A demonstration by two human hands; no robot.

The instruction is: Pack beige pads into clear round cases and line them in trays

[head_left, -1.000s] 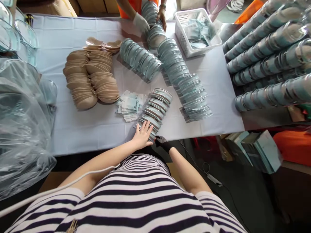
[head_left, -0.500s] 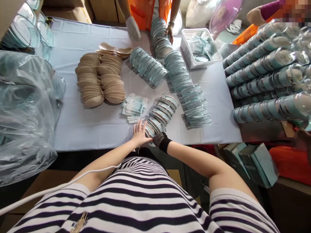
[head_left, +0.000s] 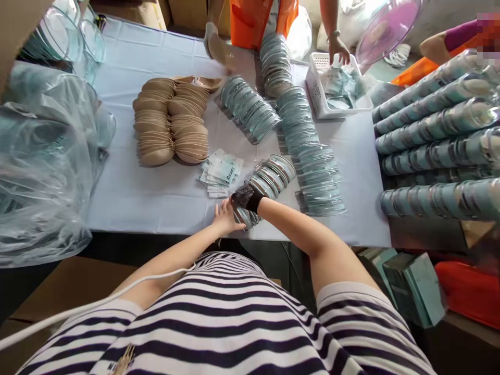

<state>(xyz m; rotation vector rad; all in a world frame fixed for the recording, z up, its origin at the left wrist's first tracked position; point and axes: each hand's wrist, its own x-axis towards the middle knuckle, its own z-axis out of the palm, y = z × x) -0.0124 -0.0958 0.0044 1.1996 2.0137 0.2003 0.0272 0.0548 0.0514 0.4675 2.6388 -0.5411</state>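
Head view: your bare left hand (head_left: 225, 219) has fingers spread beside the near end of a row of round, clear-plastic, pale-blue packs (head_left: 272, 176), running toward two o'clock. Your black-mesh-gloved right hand (head_left: 245, 197) is over the row; finger closure, can't tell. Step: probably arranging packs; next move likely needs left-hand bracing.

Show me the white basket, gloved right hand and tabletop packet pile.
White basket (head_left: 315, 92): head view, left wall.
Gloved right hand (head_left: 242, 197): head view, back of hand.
Packet pile (head_left: 222, 171): head view, top packets.
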